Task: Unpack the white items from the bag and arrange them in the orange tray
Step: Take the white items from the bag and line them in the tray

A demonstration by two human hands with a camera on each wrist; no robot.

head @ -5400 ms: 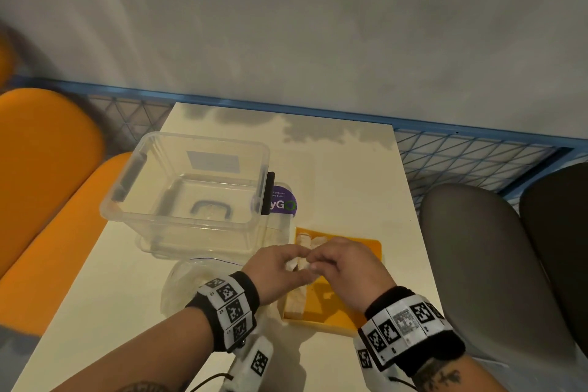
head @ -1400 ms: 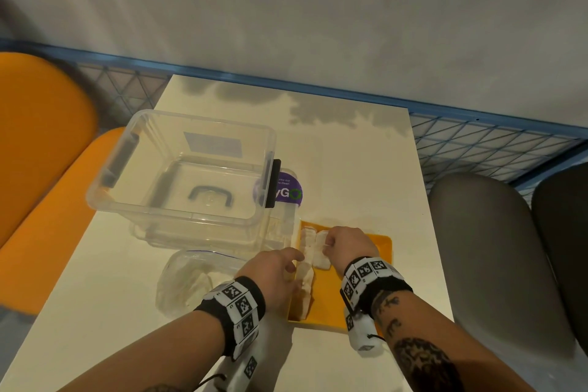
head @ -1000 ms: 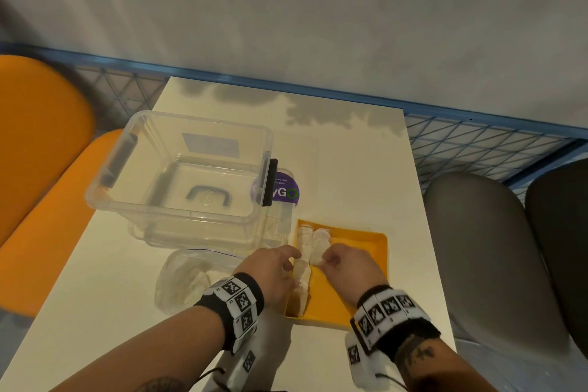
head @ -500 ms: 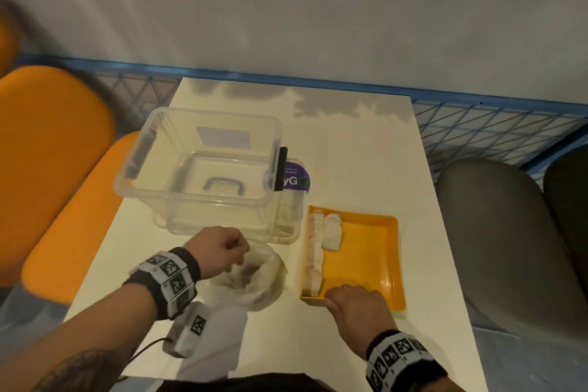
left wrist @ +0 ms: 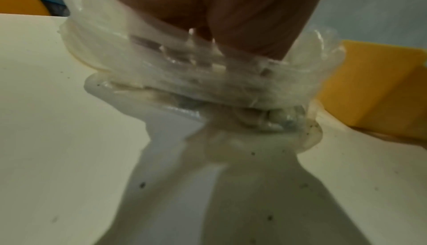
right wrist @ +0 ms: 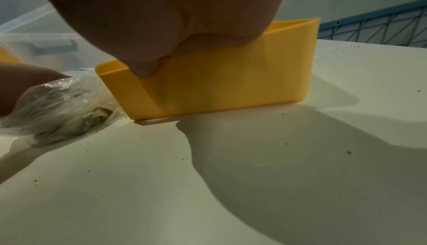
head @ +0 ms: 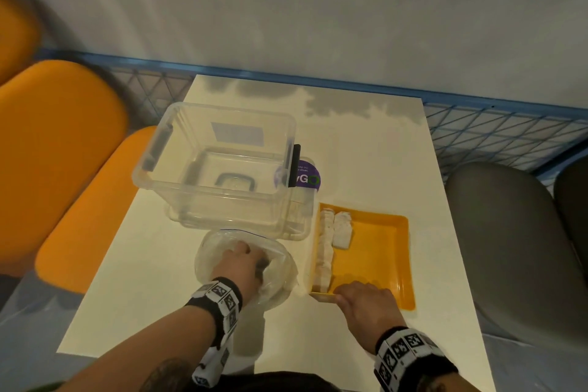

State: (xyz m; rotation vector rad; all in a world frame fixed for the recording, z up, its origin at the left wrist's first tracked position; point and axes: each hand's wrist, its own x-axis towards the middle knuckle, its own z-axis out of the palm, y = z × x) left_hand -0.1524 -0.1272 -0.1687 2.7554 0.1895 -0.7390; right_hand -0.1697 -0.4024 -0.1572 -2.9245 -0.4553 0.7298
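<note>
The orange tray (head: 381, 264) lies at the right of the table, with a row of white items (head: 324, 251) along its left wall and one more white item (head: 343, 229) beside them at the far end. My right hand (head: 345, 293) grips the tray's near rim by its left corner; in the right wrist view the thumb (right wrist: 148, 68) presses on the tray's outer wall (right wrist: 231, 88). The clear plastic bag (head: 280, 280) stands open left of the tray. My left hand (head: 243, 256) reaches down into the bag (left wrist: 208, 84), which hides its fingers.
A large empty clear bin (head: 219, 169) sits just behind the bag, with a purple-labelled lid (head: 305, 178) under its right side. Orange seats (head: 63, 153) are on the left and a grey seat (head: 509, 232) on the right. A blue wire fence (head: 493, 137) runs behind the table.
Both hands left the white items in the tray. My left hand went from the bag's rim down into the bag. My right hand stays on the tray's near rim.
</note>
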